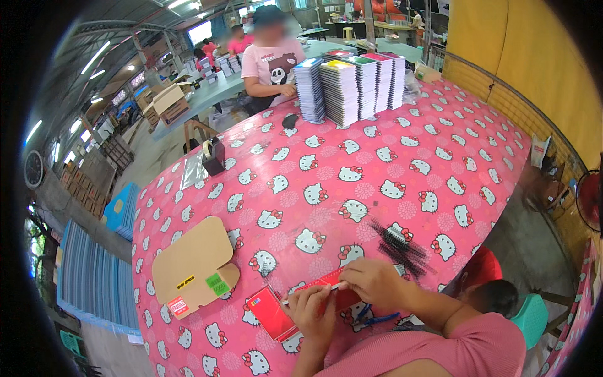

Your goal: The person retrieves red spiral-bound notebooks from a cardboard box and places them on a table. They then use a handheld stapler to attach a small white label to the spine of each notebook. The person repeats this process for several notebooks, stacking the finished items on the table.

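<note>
A small red-covered notebook (330, 278) with a thin white page edge is held low over the near side of the table. My left hand (312, 310) is closed on its left part, fingers along the white edge. At the right end my right hand (375, 281) pinches the edge; a small piece inside that pinch would be hidden. Just left of my left hand lies a stack of red notebooks (271, 313). Several black spiral binding coils (401, 246) lie in a loose pile beyond my right hand. Blue-handled pliers (380, 318) rest beneath my right forearm.
A flat brown cardboard piece (188, 264) lies at left, and a black tape dispenser (213, 157) stands behind it. Tall notebook stacks (342, 94) rise at the far edge, beside a co-worker (273, 60). A red chair (480, 267) and a green stool (531, 320) are at right.
</note>
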`<action>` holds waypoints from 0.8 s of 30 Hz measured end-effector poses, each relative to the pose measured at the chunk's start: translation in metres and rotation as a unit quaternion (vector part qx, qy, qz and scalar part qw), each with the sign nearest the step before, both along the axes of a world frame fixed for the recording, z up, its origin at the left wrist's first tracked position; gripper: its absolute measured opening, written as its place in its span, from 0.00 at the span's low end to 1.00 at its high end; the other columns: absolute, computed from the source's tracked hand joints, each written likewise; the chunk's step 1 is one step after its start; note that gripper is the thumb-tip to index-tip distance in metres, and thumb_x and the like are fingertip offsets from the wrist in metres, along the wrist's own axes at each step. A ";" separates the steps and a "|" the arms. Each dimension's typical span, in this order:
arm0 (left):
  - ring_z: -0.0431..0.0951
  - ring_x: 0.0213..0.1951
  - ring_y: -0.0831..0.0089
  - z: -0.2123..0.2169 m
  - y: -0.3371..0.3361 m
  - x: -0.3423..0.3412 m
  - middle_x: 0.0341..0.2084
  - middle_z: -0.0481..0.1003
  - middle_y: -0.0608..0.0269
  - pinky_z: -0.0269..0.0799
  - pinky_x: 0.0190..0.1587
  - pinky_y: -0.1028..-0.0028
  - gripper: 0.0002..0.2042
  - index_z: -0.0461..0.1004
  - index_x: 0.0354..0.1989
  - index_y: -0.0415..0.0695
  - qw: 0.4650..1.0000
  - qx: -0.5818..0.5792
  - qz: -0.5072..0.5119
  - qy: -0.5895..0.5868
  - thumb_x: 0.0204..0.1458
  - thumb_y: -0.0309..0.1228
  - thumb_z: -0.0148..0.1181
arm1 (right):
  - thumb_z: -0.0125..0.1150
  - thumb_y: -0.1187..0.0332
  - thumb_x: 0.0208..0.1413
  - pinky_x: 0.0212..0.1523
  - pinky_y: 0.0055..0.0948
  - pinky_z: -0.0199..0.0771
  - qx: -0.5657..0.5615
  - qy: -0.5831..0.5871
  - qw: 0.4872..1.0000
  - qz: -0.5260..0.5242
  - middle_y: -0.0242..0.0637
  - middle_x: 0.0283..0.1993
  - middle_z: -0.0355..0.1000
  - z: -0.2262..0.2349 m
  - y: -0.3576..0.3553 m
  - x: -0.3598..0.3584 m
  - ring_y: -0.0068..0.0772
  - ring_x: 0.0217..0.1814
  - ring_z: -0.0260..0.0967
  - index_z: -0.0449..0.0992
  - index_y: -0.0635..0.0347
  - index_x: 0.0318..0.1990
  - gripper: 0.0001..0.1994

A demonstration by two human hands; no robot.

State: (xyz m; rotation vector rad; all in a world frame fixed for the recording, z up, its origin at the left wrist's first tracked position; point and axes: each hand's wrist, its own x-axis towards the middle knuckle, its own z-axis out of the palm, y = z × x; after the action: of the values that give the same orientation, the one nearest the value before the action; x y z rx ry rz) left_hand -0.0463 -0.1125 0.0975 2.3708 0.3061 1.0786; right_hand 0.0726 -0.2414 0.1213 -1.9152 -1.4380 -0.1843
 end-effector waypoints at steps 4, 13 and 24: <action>0.70 0.34 0.68 0.002 -0.004 0.000 0.29 0.76 0.67 0.58 0.43 0.68 0.13 0.76 0.31 0.47 1.000 -0.019 0.022 0.011 0.34 0.25 0.70 | 0.58 0.67 0.51 0.32 0.36 0.69 0.006 0.013 0.999 -0.040 0.39 0.32 0.68 0.002 -0.001 -0.002 0.42 0.33 0.69 0.71 0.62 0.34 0.08; 0.70 0.32 0.67 0.003 -0.004 -0.001 0.29 0.76 0.66 0.60 0.41 0.68 0.13 0.77 0.34 0.46 0.999 -0.026 0.009 0.017 0.35 0.26 0.69 | 0.56 0.65 0.53 0.39 0.37 0.70 -0.072 0.008 0.997 -0.003 0.44 0.34 0.68 -0.001 -0.003 -0.001 0.48 0.38 0.69 0.71 0.62 0.36 0.10; 0.72 0.34 0.68 0.005 -0.004 0.001 0.29 0.76 0.66 0.61 0.42 0.68 0.13 0.78 0.33 0.48 0.998 -0.011 -0.021 0.049 0.34 0.27 0.69 | 0.59 0.58 0.49 0.39 0.41 0.71 -0.407 0.066 0.910 0.050 0.47 0.33 0.72 0.001 0.007 0.019 0.47 0.40 0.71 0.75 0.60 0.38 0.15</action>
State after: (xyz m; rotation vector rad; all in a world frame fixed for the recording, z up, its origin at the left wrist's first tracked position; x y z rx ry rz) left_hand -0.0457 -0.1164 0.1027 2.4053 0.2989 0.9363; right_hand 0.0920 -0.2347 0.1226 -2.4129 -1.6580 0.6915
